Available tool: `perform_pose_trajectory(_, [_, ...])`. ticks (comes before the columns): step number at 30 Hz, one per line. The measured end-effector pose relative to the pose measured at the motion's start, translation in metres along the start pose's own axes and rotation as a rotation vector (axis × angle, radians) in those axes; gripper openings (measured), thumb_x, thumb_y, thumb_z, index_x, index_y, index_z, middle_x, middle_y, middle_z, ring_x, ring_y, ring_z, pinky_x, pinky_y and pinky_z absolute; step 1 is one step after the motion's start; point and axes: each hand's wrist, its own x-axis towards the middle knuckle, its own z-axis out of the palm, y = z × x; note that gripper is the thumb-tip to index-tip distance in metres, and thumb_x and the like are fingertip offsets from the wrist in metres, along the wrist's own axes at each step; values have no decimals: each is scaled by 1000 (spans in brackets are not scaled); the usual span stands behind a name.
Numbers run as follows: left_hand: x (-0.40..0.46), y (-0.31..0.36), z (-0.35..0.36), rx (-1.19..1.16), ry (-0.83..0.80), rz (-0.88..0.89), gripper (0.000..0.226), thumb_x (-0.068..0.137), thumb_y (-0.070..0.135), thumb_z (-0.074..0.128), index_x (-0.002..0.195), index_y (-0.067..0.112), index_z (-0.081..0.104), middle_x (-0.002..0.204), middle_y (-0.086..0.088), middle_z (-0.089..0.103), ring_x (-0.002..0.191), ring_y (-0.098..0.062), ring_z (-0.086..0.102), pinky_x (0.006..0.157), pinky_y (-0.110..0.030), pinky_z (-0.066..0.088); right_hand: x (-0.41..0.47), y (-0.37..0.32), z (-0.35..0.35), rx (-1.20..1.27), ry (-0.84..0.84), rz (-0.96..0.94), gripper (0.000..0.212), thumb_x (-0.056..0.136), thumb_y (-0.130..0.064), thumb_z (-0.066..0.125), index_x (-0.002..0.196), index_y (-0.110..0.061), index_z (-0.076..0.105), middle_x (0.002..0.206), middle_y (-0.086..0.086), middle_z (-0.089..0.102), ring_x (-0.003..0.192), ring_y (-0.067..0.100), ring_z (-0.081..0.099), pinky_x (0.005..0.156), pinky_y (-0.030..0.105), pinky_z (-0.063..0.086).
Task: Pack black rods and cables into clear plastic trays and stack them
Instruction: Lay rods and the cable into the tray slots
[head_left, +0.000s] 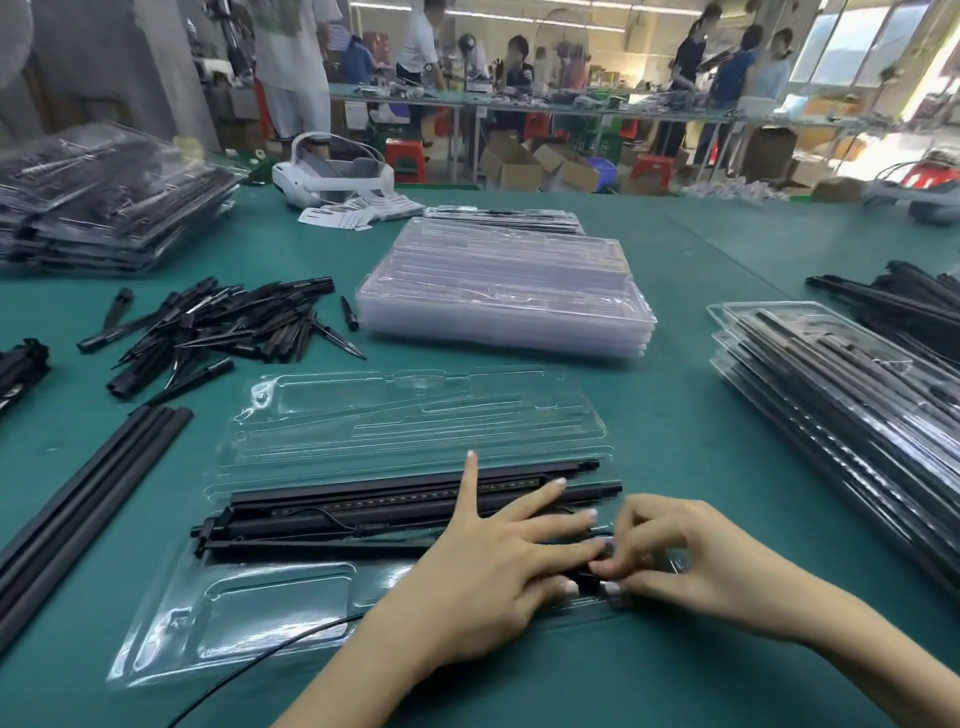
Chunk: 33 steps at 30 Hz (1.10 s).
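I am pressing my flat, spread left hand (498, 540) on the rods (395, 512) in the tray (270, 613) while my right hand (670, 551) is pinching the cable (589, 571) beside them, best seated fully.

Left grip (498, 545) lies flat, fingers spread; right grip (660, 556) pinches.

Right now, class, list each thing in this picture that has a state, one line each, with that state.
Open clear plastic clamshell tray: lid open, flat on the green table.
Long black rods: seated in the tray.
Left hand: fingers spread, pressing the rods.
Right hand: pinching a small black part.
Stack of empty clear trays: closed, stacked.
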Motion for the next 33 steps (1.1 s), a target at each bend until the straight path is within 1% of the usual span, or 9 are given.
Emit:
perform_pose_trajectory(3, [1,1,2,-72,-19,-33,46,99,52,25,145,48,24,151,34,11,131,12,-28,102,-62,-28,-4,0,-6,-39,-71,-67,13,82,-30,70,91,-25,78,104,-3,55,77,9,58,76,16,43])
perform_pose_trajectory(7, [4,6,4,-199,79,-88,41,94,55,40,133,47,47,142,36,34,134,16,-7,108,-55,-26,-4,4,-5,-75,-55,-14,15,78,-48,65,89,-44,74,109,-9,48,94,8,49,88,23,40])
perform_pose_trajectory(9, [5,7,4,-236,106,-107,37,92,55,46,127,49,54,135,37,42,134,17,2,110,-51,-24,-2,4,-3,-96,-53,34,14,74,-47,70,87,-52,70,107,-15,50,97,5,50,91,25,38])
perform_pose_trajectory(12, [5,8,4,-227,117,-113,36,91,55,45,126,52,52,133,39,43,134,16,4,108,-50,-27,1,3,-6,-16,24,57,19,68,-32,83,82,-43,76,93,-14,63,89,5,59,81,15,43])
perform_pose_trajectory(16, [5,10,3,-197,137,-118,36,92,55,46,125,48,54,133,39,43,143,5,9,106,-52,-30,-6,6,-9,-86,228,154,27,53,-28,91,75,-33,76,73,-18,68,72,4,61,65,10,41])
perform_pose_trajectory(22, [4,9,7,-226,158,-104,38,93,53,46,129,46,52,135,37,41,143,4,9,108,-47,-29,-6,13,-3,-17,236,163,19,53,-20,91,66,-26,78,69,-16,64,60,4,54,57,10,37])
perform_pose_trajectory(29, [4,9,10,-183,215,-44,38,93,52,42,127,42,56,142,31,38,145,-3,11,112,-46,-20,-1,29,-7,47,182,41,26,55,-45,84,77,-35,77,79,-15,67,84,7,56,73,15,42])
perform_pose_trajectory(31, [5,10,8,-182,229,-30,37,92,50,44,125,40,59,148,26,30,144,-5,15,113,-47,-14,3,30,-10,31,128,33,27,57,-46,84,82,-40,75,82,-16,67,87,6,55,74,14,41])
perform_pose_trajectory(33, [5,10,6,-188,225,-27,36,93,47,46,125,39,60,145,25,37,142,-5,22,114,-45,-13,7,29,-11,6,93,29,27,57,-44,84,82,-40,75,81,-16,66,88,6,54,73,13,40])
